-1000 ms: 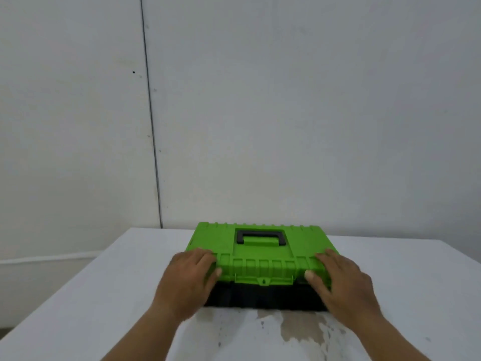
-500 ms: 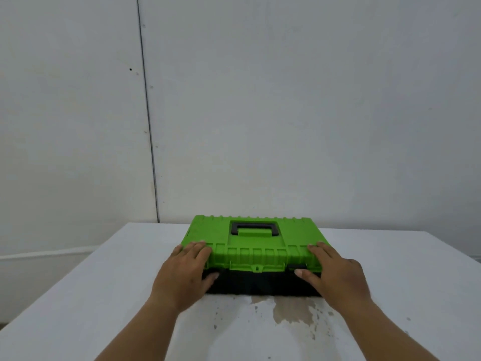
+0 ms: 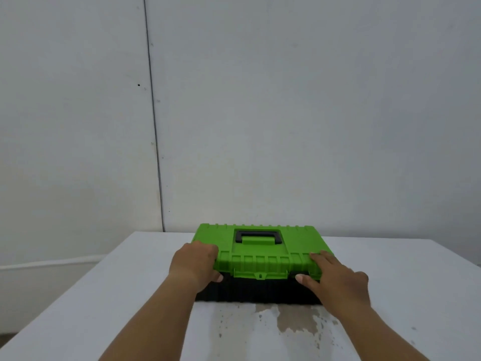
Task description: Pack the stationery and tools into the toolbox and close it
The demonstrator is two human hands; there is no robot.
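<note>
On the white table [image 3: 390, 282], near its far edge by the wall, sits the toolbox [image 3: 260, 259], green lid down on its black base. My left hand [image 3: 194, 267] clamps the lid's front left corner, fingers curled over the top, thumb beneath; my right hand [image 3: 338, 280] lies with fingers spread along the right front edge, thumb under the rim. If I press unevenly, the latch [image 3: 261, 274] may not catch (I can't tell whether it has). Nothing blocks me; only a worn patch [image 3: 294, 319] marks the tabletop, and no loose tools show.
</note>
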